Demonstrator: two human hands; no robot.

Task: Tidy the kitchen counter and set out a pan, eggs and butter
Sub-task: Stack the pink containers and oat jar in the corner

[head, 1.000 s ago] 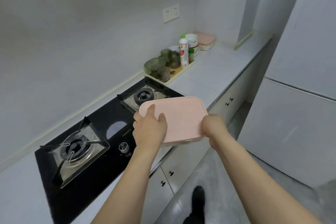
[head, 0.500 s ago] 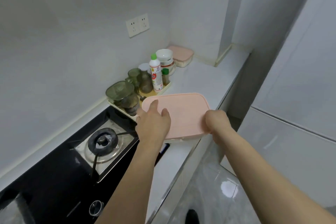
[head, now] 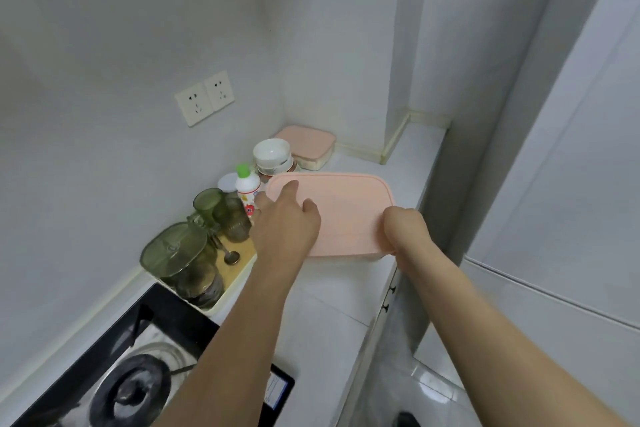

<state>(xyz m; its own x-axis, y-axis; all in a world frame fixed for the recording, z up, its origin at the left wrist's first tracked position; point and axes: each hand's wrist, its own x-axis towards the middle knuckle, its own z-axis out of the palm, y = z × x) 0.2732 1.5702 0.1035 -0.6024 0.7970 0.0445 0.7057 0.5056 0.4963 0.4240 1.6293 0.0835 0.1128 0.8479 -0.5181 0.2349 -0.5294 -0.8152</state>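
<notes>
I hold a flat rectangular box with a pink lid [head: 346, 208] in both hands, just above the white counter [head: 325, 322]. My left hand [head: 284, 222] grips its left end, thumb and forefinger lying on the lid. My right hand [head: 405, 229] grips the near right corner with curled fingers. A second pink-lidded box [head: 308, 144] sits in the far corner against the wall. No pan, eggs or butter are in view.
A cream tray [head: 235, 282] holds green glass jars [head: 180, 253], a spoon and a white bottle with a green cap [head: 246, 189]. Stacked white bowls [head: 272, 154] stand behind it. The black gas hob [head: 131, 381] lies at lower left. A white fridge [head: 571, 184] stands on the right.
I have carried the pink-lidded box rightward along the counter, from over the hob to beside the jar tray, nearer the far corner. Both hands keep their hold.
</notes>
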